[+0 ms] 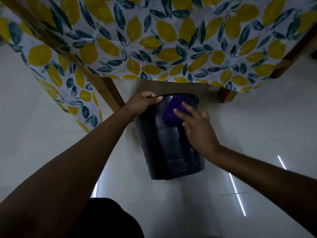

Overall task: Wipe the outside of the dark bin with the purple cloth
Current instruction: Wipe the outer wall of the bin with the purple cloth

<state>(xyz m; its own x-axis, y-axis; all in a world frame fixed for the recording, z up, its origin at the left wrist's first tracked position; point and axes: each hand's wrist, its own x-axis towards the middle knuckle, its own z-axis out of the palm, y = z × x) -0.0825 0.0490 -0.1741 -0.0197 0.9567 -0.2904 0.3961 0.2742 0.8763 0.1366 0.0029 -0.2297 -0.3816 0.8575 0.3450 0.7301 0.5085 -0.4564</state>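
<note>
The dark bin stands tilted on the pale floor, its rim pointing away from me toward the table. My left hand grips the rim at its left side, fingers curled over the edge. The purple cloth lies bunched against the bin's outer wall just below the rim. My right hand presses on the cloth with its fingers spread flat over it; part of the cloth is hidden under those fingers.
A table draped in a lemon-print tablecloth hangs over the area just beyond the bin. Wooden legs stand at the left and at the right. Glossy floor tiles surround the bin.
</note>
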